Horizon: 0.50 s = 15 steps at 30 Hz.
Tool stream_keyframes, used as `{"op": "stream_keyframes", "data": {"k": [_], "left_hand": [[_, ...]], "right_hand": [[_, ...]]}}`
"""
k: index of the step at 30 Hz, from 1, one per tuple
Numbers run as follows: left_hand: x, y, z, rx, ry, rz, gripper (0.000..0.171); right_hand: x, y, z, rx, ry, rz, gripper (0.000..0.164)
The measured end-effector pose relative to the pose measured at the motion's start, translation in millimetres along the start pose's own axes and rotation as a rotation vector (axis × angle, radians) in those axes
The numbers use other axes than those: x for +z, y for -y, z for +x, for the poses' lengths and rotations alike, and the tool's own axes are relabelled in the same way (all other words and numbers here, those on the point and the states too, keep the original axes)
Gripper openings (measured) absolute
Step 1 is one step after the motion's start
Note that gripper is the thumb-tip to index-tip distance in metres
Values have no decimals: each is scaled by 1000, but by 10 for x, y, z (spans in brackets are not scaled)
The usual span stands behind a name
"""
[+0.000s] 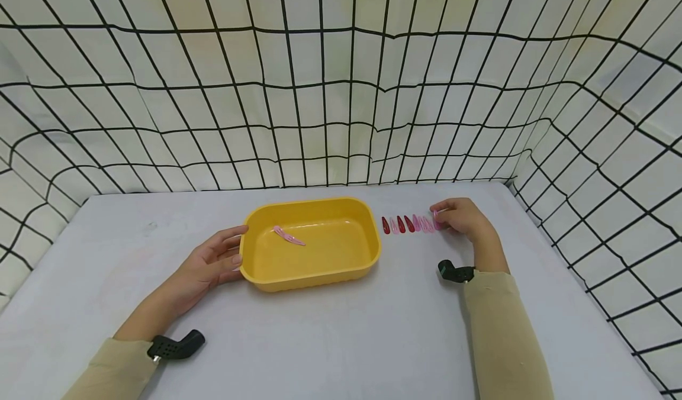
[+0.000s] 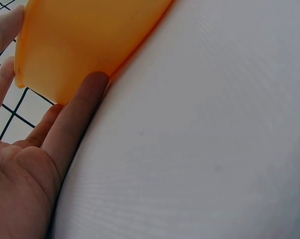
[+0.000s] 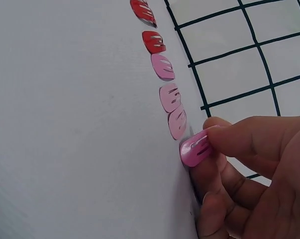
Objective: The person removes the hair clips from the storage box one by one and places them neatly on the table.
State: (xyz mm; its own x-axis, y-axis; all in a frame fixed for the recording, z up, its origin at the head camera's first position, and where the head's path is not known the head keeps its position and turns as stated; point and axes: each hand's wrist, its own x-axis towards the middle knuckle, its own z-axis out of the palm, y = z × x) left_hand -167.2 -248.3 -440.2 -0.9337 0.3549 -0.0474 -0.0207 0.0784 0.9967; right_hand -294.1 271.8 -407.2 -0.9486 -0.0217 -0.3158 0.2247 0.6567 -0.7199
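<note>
In the head view, a yellow tray (image 1: 314, 280) sits on the white table with one pink hair clip (image 1: 289, 235) inside it. My left hand (image 1: 213, 258) rests its nearly straight fingers against the tray's left end; the left wrist view shows fingertips on the yellow wall (image 2: 90, 45). Right of the tray, red and pink snap hair clips stand in a row, among them a red clip (image 1: 386, 225). At the row's right end my right hand (image 1: 460, 216) pinches a bright pink hair clip (image 3: 194, 149) between thumb and finger. The clip's narrow end is hidden by the thumb.
A black wire grid (image 1: 319, 104) borders the table (image 1: 341, 341) at the back and on both sides, with white sheeting behind it. Each wrist wears a black strap mount, one at the left cuff (image 1: 176, 345) and one at the right cuff (image 1: 455, 271).
</note>
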Motion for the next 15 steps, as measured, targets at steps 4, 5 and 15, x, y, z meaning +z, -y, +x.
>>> {"op": "stream_keyframes", "data": {"k": [4, 5, 15], "left_hand": [[1, 1, -1, -2, -3, 4, 54], [0, 3, -1, -2, -3, 4, 54], [5, -6, -9, -16, -10, 24, 55]], "right_hand": [[2, -13, 4, 3, -9, -37, 34], [4, -15, 5, 4, -10, -44, 34], [7, 77, -20, -37, -30, -30, 36]]}}
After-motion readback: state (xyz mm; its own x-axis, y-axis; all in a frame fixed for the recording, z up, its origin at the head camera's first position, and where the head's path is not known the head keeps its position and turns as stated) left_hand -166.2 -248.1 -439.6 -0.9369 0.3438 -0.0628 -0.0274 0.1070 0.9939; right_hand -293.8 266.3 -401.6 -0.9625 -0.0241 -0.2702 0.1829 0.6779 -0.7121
